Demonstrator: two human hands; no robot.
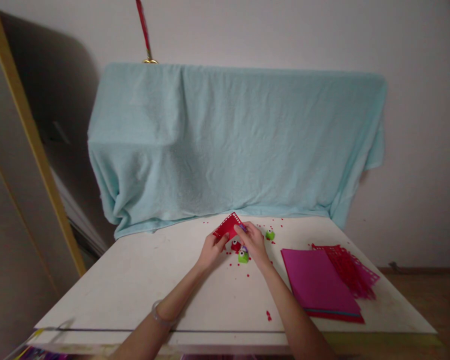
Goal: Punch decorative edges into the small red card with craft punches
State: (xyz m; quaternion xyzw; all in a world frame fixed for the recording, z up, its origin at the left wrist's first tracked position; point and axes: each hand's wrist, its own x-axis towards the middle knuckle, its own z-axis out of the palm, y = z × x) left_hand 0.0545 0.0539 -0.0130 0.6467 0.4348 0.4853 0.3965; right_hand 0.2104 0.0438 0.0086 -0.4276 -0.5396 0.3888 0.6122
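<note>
A red sheet (228, 226) with rows of small punched holes along its edges is held above the middle of the white table. My left hand (212, 248) pinches its lower left side, thumb on top. At its right side, my right hand (254, 240) grips the sheet, with something small and purple partly hidden by the fingers. Just below the hands lie a red punch with an eye (236, 245) and a green one (243, 256). Another green punch (270, 234) sits right of my right hand. Small red paper bits are scattered around them.
A stack of magenta, blue and red paper (318, 280) lies on the right of the white table (135, 290). Cut red sheets (350, 270) overlap beside it. A light blue cloth (228, 140) hangs behind the table. A yellow-edged panel (33, 135) stands at the left.
</note>
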